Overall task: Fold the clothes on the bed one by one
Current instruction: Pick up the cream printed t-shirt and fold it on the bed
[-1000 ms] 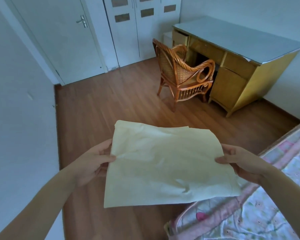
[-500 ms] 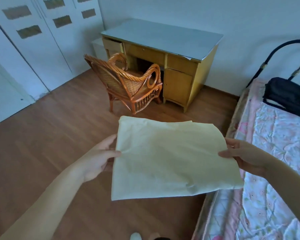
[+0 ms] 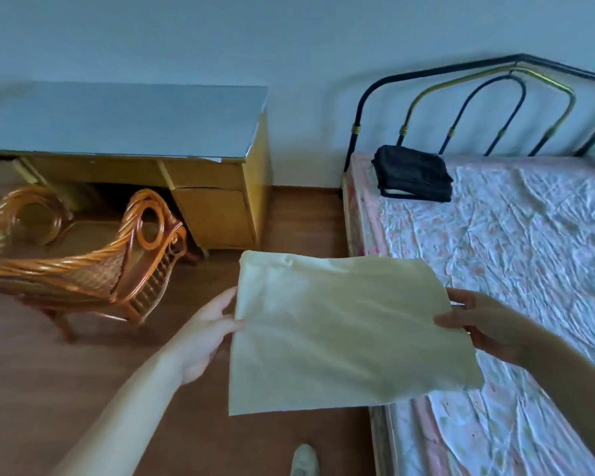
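Both hands are pinching a folded pale-yellow cloth (image 3: 340, 331) in the air, left hand (image 3: 203, 333) and right hand (image 3: 478, 324) at opposite edges, over the bed's (image 3: 529, 255) near edge. Folded black garment (image 3: 412, 173) is lying by the metal headboard (image 3: 478, 101). Rattan chair (image 3: 83, 255) and wooden counter (image 3: 145, 132) are standing left.

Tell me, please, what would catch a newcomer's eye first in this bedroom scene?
A pale yellow folded cloth held up in mid-frame, pinched by the left hand and right hand. Behind it to the right, a black folded garment lies near the head of the bed.
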